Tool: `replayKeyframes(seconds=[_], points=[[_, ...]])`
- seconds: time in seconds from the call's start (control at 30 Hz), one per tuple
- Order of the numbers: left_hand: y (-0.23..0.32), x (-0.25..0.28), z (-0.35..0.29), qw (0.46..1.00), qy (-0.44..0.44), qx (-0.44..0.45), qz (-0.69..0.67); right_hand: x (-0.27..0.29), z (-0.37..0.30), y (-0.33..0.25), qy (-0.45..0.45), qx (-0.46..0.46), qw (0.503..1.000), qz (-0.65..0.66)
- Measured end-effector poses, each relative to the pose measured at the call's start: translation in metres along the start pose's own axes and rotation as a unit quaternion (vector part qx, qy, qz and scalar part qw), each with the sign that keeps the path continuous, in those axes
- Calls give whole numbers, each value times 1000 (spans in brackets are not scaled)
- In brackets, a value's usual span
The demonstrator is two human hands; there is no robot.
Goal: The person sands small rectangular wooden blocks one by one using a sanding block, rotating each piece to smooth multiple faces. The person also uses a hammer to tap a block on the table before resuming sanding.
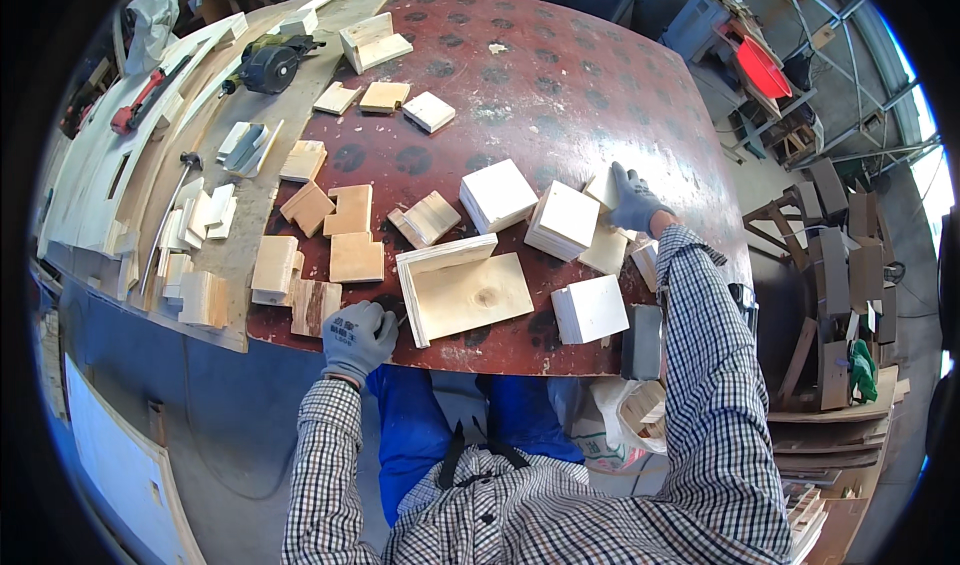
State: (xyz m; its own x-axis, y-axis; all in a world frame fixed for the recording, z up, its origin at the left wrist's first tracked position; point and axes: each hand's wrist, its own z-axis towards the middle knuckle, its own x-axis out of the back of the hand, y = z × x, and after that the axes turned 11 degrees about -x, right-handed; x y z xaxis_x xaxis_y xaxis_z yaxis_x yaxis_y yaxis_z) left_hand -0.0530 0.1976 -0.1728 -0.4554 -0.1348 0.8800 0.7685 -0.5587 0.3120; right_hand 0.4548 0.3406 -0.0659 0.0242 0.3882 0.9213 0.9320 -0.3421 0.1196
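Note:
My left hand (360, 337), in a grey glove, is closed at the table's near edge. A thin dark bit shows beside its fingers, but I cannot make out what it holds. Just to its right an L-shaped wooden piece (475, 298) lies with one board upright along its back-left side. My right hand (637, 201), also gloved, reaches out with fingers extended against a pale wooden block (602, 187). Near it lie a stack of square boards (563, 221), a flat wooden piece (606, 250) and white-topped blocks (498, 194), (590, 310).
The dark red table (560, 75) carries several small wooden blocks (356, 257) on its left. Beyond them a plywood sheet (250, 265) holds a circular saw (270, 63), a hammer (190, 161) and a red tool (140, 105). A dark grey block (642, 343) sits at the near right edge.

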Motion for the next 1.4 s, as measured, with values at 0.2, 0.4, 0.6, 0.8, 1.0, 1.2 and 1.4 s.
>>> replayKeyframes(seconds=[0.2,0.4,0.6,0.8,1.0,1.2,1.4], points=[[3,-1,2,1000,17,-1,-6,-6,5,25,80,-33,987,133],[2,-4,-5,1000,23,0,-1,31,-39,57,60,128,879,455],[-2,-7,-3,999,44,-19,-9,44,-145,-9,134,327,906,231],[-5,-6,-3,999,46,-17,-13,-33,-197,-123,178,441,880,-12],[0,-4,0,999,35,-11,-20,-100,-198,-145,285,389,875,-30],[-3,-5,-5,1000,20,-6,-18,-94,-227,-141,102,172,980,21],[2,-4,-2,1000,7,-2,-15,-134,-212,-160,133,243,934,224]])
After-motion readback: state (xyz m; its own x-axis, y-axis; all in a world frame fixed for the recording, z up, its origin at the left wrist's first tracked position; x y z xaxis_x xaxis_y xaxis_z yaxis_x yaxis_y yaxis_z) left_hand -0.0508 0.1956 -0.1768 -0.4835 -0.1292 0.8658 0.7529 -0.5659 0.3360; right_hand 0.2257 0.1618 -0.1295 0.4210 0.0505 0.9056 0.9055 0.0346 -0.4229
